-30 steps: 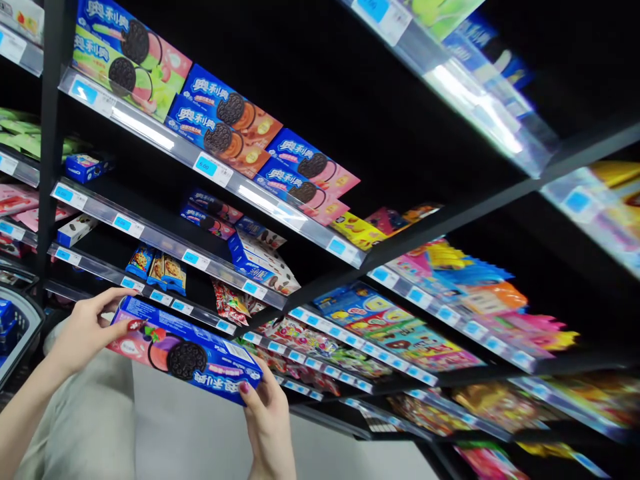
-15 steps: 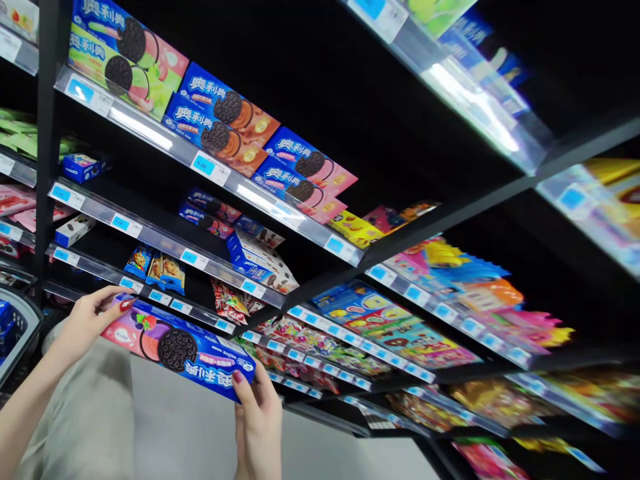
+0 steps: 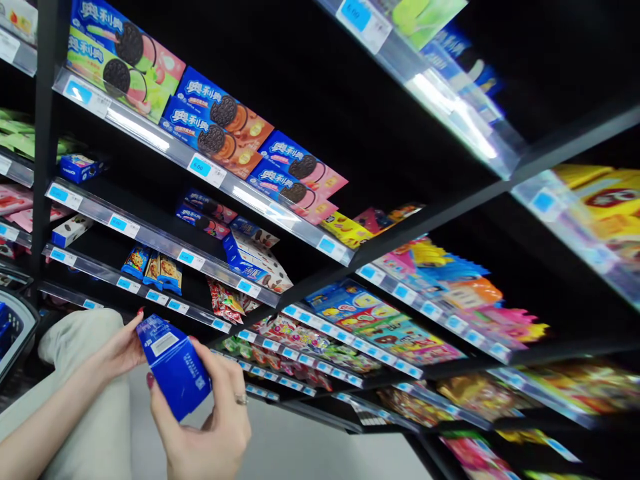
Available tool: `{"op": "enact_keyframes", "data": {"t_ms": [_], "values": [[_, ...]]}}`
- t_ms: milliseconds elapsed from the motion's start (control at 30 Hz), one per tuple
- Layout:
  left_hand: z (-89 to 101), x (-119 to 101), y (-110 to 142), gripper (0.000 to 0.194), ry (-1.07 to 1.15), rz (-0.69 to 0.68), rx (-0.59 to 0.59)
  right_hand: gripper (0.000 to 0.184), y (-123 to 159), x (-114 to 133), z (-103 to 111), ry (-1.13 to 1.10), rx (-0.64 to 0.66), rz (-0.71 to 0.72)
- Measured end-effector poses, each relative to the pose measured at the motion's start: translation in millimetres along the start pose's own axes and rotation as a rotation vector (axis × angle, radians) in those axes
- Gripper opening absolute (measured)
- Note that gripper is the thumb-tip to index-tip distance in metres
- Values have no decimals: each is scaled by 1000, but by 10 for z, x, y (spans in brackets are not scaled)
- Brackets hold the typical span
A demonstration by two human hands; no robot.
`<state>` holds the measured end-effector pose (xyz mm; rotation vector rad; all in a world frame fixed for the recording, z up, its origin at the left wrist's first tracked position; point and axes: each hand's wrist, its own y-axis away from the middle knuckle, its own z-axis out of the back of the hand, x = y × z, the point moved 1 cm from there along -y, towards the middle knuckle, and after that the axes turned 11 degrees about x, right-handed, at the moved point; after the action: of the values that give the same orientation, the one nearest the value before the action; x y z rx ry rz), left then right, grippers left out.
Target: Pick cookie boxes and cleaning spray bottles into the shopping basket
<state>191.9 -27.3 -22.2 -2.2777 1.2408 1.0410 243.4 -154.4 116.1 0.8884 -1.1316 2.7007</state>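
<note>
Between my two hands is a blue Oreo cookie box (image 3: 177, 370), its end with a white barcode label facing me. My right hand (image 3: 215, 407) grips the near end, thumb on one side and fingers on the other, a ring on one finger. At the far end my left hand (image 3: 123, 350) holds on, its fingers partly hidden behind the box. The box is held in the air above my knee (image 3: 95, 393), in front of the lower shelves. The printed front with the cookie picture is turned out of sight.
Stacked Oreo boxes (image 3: 213, 120) line the upper shelf edge (image 3: 200, 163). Lower shelves carry cookie packs (image 3: 163, 270), a white-and-blue box (image 3: 255, 257) and candy bags (image 3: 227, 300). A basket (image 3: 17, 340) with blue items stands at the left. Grey floor (image 3: 310, 440) shows below.
The box has been turned from its long printed front to its end face. Both hands shifted with it; my right hand moved left, my left hand right and lower.
</note>
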Motion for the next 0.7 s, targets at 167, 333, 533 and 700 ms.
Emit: {"op": "enact_keyframes", "data": {"t_ms": [167, 333, 533, 700], "values": [[-88, 113, -35, 44, 593, 177, 77, 40, 20, 42, -66, -17, 69, 83], [-63, 90, -52, 45, 627, 157, 63, 43, -8, 4, 12, -37, 122, 124], [89, -211, 36, 41, 593, 42, -97, 52, -22, -431, 329, -292, 373, 119], [67, -528, 224, 8, 432, -194, -369, 52, 30, -810, 418, -680, 298, -254]]}}
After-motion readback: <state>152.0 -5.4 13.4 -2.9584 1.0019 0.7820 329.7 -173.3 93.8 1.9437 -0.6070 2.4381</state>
